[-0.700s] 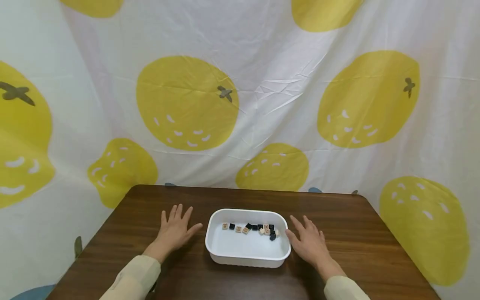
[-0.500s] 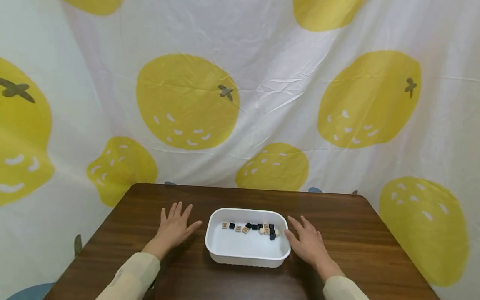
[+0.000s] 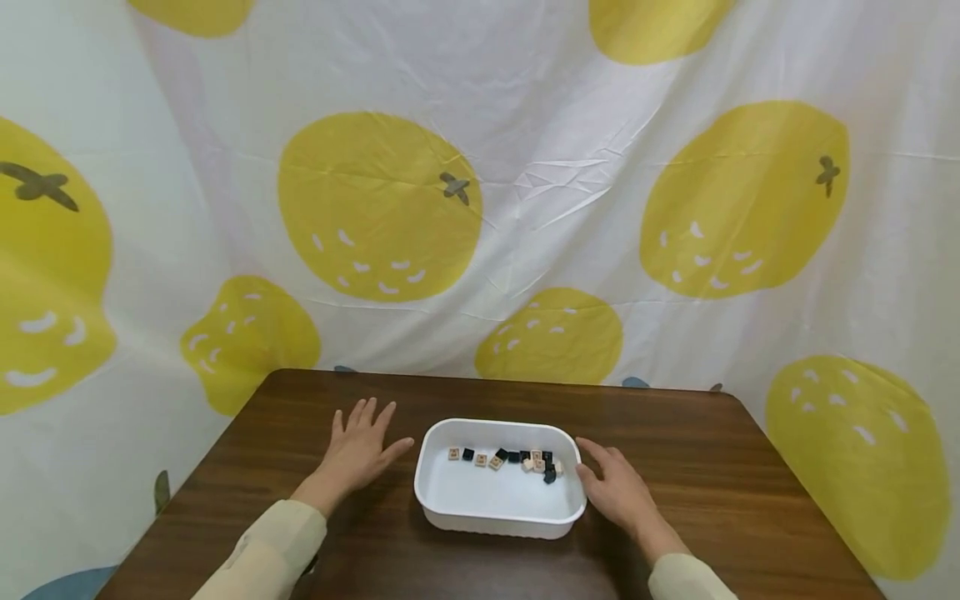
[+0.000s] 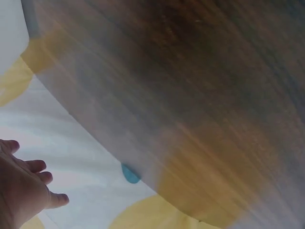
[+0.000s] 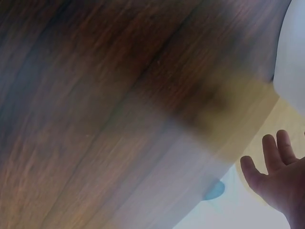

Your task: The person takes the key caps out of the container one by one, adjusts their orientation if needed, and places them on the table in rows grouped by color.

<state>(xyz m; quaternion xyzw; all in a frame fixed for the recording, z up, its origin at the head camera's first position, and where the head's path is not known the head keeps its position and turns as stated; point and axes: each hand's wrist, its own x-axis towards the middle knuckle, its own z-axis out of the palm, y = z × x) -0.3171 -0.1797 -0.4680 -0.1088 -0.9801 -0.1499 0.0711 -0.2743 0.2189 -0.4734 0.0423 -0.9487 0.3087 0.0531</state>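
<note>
A white rectangular tray [image 3: 501,528] with rounded corners stands on the table. Along the far side of its floor lie small square tiles, some tan with markings like this tan tile [image 3: 481,460], others black like this black tile [image 3: 468,454], bunched toward the right end. My left hand [image 3: 358,450] is apart from the tray on its left, fingers spread and holding nothing. Beside the right rim is my right hand [image 3: 618,492], with thumb and index fingertips right at the edge. The right wrist view shows several loosely extended fingers of the right hand [image 5: 281,176] near the tray's white side [image 5: 291,62].
The dark brown wooden table [image 3: 720,467] extends around the tray. Behind it hangs a white curtain [image 3: 547,192] printed with yellow lemons, meeting the table's far edge.
My right hand's fingers have drawn closer together beside the tray rim. My left hand and the tray sit slightly further right in view, along with the whole scene.
</note>
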